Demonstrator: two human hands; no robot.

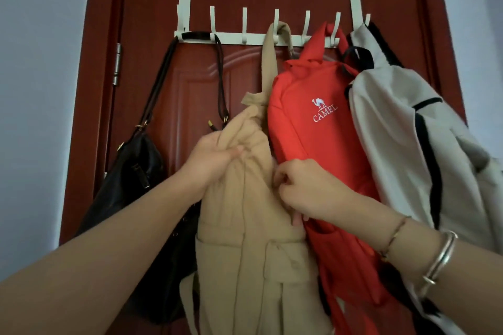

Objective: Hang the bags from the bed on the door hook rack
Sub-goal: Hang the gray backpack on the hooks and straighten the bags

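Observation:
A white over-door hook rack (245,37) spans the top of the dark red door (190,84). Several bags hang from it: a black leather handbag (136,171) at the left, a tan backpack (253,212) in the middle, a red backpack (321,128) with a white logo, and a light grey backpack (402,130) with black trim at the right. My left hand (215,158) grips the tan backpack's bunched upper left side. My right hand (307,185) pinches its right edge, against the red backpack.
Two hooks between the black handbag's strap and the tan strap stand bare (244,24). Pale walls flank the door frame on both sides. A door hinge (117,62) sits on the left edge. Bracelets circle my right wrist.

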